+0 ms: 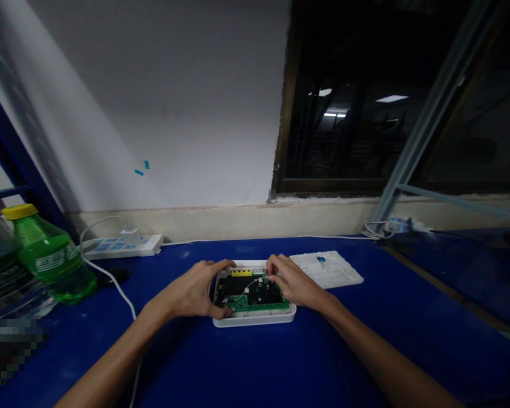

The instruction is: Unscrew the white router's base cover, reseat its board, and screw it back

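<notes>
A white plastic housing [255,321] lies on the blue table, with a green and black circuit board [255,293] inside it. The board carries a yellow part [242,273] at its back edge and a thin white cable [246,290] across its middle. My left hand [199,289] grips the housing's left end, thumb at the front and fingers at the back. Over the board's right back corner, my right hand [291,279] is closed with its fingertips pinched near the cable's end; what they hold is too small to make out.
A white cover panel [329,269] lies behind my right hand. Green bottle [53,255] and a power strip [147,246] stand at the back left, with a white cord [125,300] running forward. Another power strip [399,225] sits at the back right by a metal post.
</notes>
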